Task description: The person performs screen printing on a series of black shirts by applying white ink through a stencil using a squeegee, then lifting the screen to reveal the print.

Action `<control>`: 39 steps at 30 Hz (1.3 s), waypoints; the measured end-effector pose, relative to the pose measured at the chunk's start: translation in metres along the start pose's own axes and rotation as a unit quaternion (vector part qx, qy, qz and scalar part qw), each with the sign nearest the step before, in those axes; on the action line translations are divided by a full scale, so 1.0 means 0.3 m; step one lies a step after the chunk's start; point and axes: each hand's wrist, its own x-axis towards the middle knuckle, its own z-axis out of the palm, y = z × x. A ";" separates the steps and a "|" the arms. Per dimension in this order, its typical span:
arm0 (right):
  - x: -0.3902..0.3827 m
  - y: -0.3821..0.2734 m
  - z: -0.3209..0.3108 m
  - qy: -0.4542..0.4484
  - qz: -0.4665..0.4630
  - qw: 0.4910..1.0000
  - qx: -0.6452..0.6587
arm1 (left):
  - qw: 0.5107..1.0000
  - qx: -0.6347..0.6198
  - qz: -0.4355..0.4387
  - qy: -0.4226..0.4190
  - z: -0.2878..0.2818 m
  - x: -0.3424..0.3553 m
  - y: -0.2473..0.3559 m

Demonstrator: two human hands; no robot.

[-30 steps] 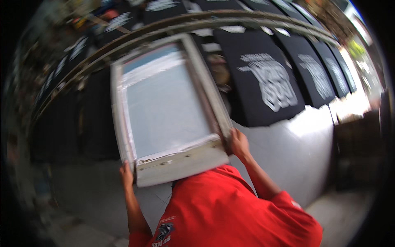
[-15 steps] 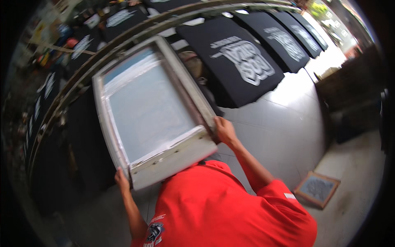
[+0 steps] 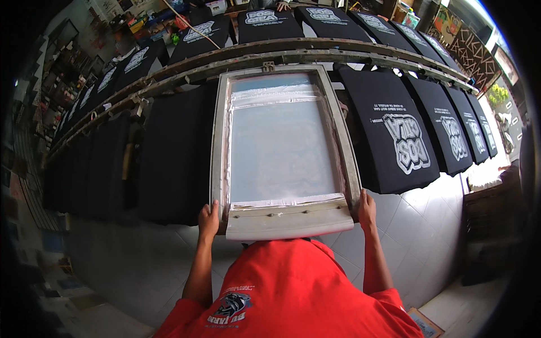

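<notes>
A large pale screen-printing frame [image 3: 349, 158] lies squarely across the middle of my view, with a translucent blue-grey mesh [image 3: 284, 146], whitish tape along its edges and a pale strip [image 3: 290, 225] fixed at the near end. My left hand [image 3: 208, 219] grips its near left side. On the opposite side, my right hand [image 3: 367, 211] is closed on the frame. Its far end, with a small metal fitting [image 3: 268, 67], reaches the rail. Boards with plain black shirts [image 3: 174, 152] flank it on the left; black shirts with white prints [image 3: 406, 141] flank it on the right.
Long rails [image 3: 394, 48] cross behind the frame, with more printed shirts [image 3: 321, 19] beyond. Another person's hand [image 3: 282, 5] shows at the top. A thin stick [image 3: 191, 25] slants at back left. A dark wooden structure [image 3: 490, 208] stands right; a small framed panel [image 3: 422, 324] lies low right.
The frame has turned from a slant to square with the rails, its far end swinging right in the view. The surroundings have shifted as my view turned; both hands keep their grip.
</notes>
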 end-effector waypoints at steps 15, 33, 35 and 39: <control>0.029 -0.036 -0.055 -0.004 -0.009 1.000 -0.013 | 0.999 -0.040 0.005 -0.021 0.013 -0.006 0.044; 0.047 0.006 -0.018 0.020 0.028 0.999 0.028 | 0.996 0.040 -0.070 -0.038 0.044 0.006 0.094; 0.055 0.015 -0.028 0.020 0.029 0.999 0.021 | 0.998 0.009 -0.054 -0.010 0.053 -0.002 0.095; 0.045 -0.025 -0.019 0.003 0.048 0.998 0.040 | 0.998 -0.044 -0.036 -0.005 0.067 -0.004 0.028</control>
